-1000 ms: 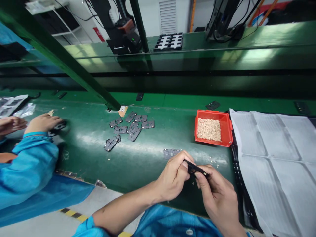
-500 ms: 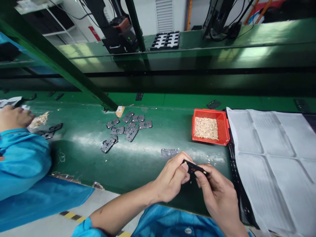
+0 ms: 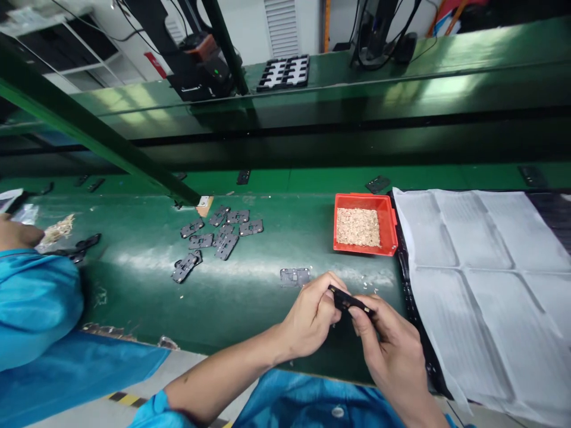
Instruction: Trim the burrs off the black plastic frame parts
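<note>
Between my two hands is a small black plastic part [image 3: 350, 302], tilted and seen nearly edge-on. My left hand [image 3: 312, 315] grips its left end, fingers curled behind it. The right end is pinched by the thumb and fingers of my right hand [image 3: 392, 339]. Just beyond my left fingers, a flat grey-black plastic plate [image 3: 295, 277] with cut-outs lies on the green bench. Further left is a loose cluster of similar black plates [image 3: 226, 245], some overlapping.
A red bin [image 3: 388, 241] holds many tiny pale pieces. To its right, a white sheet covers a compartmented tray [image 3: 482, 297]. A green post [image 3: 116, 145] slants over the bench at left, near a co-worker's blue sleeve [image 3: 35, 303]. Several dark plates lie on the green strip behind.
The view has shifted slightly, so the bench things appear further left. Both hands still hold the black part, and my left thumb has moved back from its face.
</note>
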`<state>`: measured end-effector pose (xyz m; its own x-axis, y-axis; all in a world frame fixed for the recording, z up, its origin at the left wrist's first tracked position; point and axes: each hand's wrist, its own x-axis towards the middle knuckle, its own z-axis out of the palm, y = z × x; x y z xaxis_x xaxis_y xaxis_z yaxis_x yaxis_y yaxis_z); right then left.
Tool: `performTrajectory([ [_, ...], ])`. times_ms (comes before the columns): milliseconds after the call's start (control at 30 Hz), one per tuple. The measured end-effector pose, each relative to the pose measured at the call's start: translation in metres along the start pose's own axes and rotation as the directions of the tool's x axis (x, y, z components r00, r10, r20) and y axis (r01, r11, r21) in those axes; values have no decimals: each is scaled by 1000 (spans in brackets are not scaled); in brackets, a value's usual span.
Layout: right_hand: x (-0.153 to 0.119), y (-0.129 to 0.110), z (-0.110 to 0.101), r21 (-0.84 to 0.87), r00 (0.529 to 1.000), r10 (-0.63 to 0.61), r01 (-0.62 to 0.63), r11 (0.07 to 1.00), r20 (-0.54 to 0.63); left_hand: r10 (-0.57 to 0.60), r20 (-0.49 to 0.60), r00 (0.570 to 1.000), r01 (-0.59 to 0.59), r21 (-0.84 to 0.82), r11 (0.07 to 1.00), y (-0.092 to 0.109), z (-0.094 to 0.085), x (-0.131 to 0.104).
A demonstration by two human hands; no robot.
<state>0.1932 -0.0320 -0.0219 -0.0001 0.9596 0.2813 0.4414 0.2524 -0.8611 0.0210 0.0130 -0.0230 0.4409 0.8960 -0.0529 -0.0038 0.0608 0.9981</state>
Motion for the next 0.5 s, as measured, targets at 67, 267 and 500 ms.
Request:
performTrajectory([
  [67,-1,2,-3,9,1000,8,-8,1000,-1,-7,13,1000,7,-2,1000,0,2,1],
  [267,-2,4,-13,2,1000,3,-3,1000,4,-43,73,996,51,-116,992,4,9,2],
  [500,-4,4,-14,-17,1000,-17,17,1000,-15,-25,9,1000,26,-80,996,2,18,5],
])
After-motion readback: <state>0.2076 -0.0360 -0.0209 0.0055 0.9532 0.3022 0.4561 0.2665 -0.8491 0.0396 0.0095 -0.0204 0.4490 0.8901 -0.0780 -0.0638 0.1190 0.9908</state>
